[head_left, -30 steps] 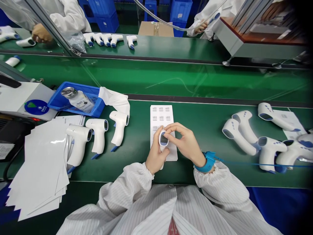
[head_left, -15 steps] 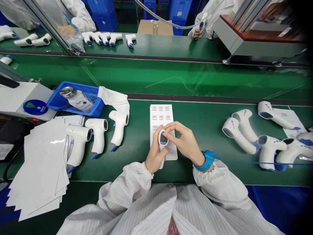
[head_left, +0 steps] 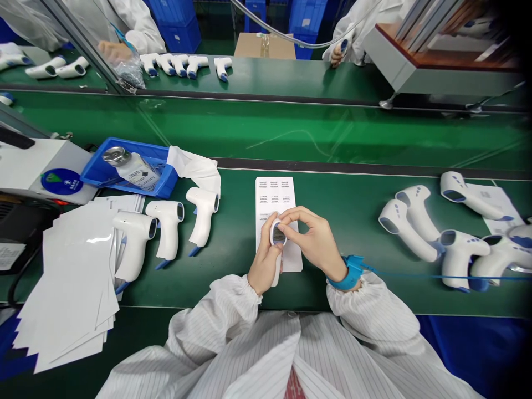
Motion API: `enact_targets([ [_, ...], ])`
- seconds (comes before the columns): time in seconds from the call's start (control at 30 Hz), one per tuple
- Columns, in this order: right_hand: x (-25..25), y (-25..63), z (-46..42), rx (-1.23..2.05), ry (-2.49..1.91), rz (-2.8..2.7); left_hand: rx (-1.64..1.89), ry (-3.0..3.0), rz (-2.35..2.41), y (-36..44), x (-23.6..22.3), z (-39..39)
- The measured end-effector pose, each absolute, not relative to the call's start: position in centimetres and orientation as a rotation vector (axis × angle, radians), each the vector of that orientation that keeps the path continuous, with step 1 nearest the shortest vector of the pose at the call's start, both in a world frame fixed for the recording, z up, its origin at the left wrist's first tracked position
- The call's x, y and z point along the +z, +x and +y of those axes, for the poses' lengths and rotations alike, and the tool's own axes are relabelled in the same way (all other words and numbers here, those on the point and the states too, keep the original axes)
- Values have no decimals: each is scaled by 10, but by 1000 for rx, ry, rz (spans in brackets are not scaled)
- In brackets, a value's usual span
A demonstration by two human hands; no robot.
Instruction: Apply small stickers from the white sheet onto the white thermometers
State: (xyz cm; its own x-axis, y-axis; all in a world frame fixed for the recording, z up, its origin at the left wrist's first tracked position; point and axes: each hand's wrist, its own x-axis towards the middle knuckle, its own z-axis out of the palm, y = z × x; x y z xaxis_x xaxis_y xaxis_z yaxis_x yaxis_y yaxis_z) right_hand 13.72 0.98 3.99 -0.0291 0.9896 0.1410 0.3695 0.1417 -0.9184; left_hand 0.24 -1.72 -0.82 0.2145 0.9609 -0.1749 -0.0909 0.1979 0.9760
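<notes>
My left hand is wrapped round the grip of a white thermometer gun, holding it upright over a white label sheet on the green bench. My right hand, with a blue wrist strap, pinches thumb and forefinger at the gun's screen end. What the pinch holds is too small to make out.
Three white thermometer guns lie to the left beside a stack of white sheets and a blue tray with a bottle. Several more guns lie at the right. Other people in white work across the green conveyor.
My hands have stayed nearly in place; the right fingers have shifted slightly on the gun's screen end. A person's hand across the belt at top left has moved.
</notes>
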Motion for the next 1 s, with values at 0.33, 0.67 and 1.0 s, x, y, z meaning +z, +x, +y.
enact_targets([
  [0.33, 40, 135, 11, 864, -1379, -1540, 930, 1073, 1052, 4, -9, -18],
  [0.67, 42, 133, 11, 862, -1414, -1521, 938, 1102, 1021, 4, -7, -17],
  [1.0, 41, 134, 14, 862, -1425, -1536, 943, 1094, 1015, 4, -9, -17],
])
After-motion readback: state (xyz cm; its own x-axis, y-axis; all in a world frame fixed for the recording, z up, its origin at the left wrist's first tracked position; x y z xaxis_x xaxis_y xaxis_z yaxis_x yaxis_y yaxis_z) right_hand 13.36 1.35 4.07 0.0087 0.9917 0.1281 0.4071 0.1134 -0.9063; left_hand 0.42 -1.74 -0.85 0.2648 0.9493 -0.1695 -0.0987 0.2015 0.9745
